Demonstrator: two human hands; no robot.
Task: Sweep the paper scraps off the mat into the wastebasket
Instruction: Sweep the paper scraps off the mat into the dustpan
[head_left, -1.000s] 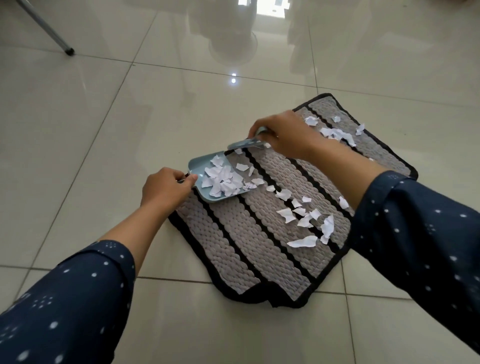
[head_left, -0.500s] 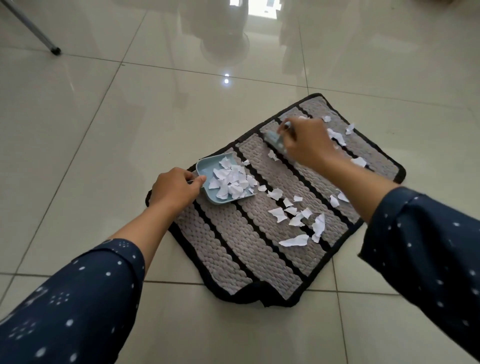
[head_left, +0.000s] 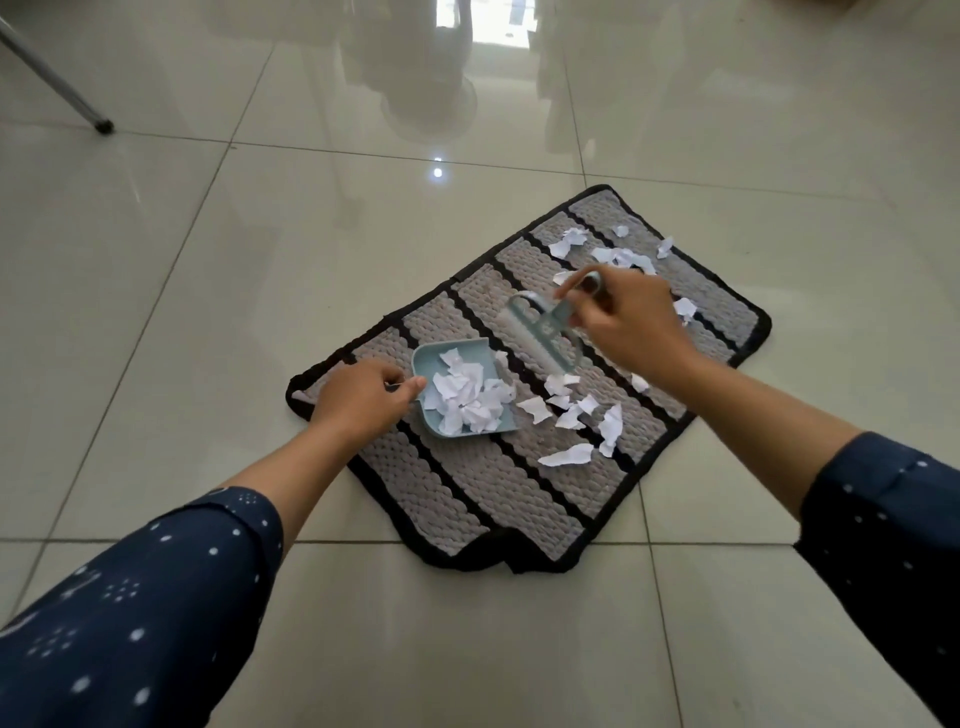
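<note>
Mid-sweep: right hand (head_left: 631, 325) gripping brush (head_left: 540, 332), left hand (head_left: 363, 400) clamping dustpan (head_left: 457, 387) handle; next pulling scraps (head_left: 571, 415) just below brush into pan.

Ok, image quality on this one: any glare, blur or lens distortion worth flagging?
Head view: strong window glare on the glossy floor tiles at top; the right hand and brush are motion-smeared; tile lines bow near the edges from the wide lens; the mat, dustpan and paper scraps read sharp.
</note>
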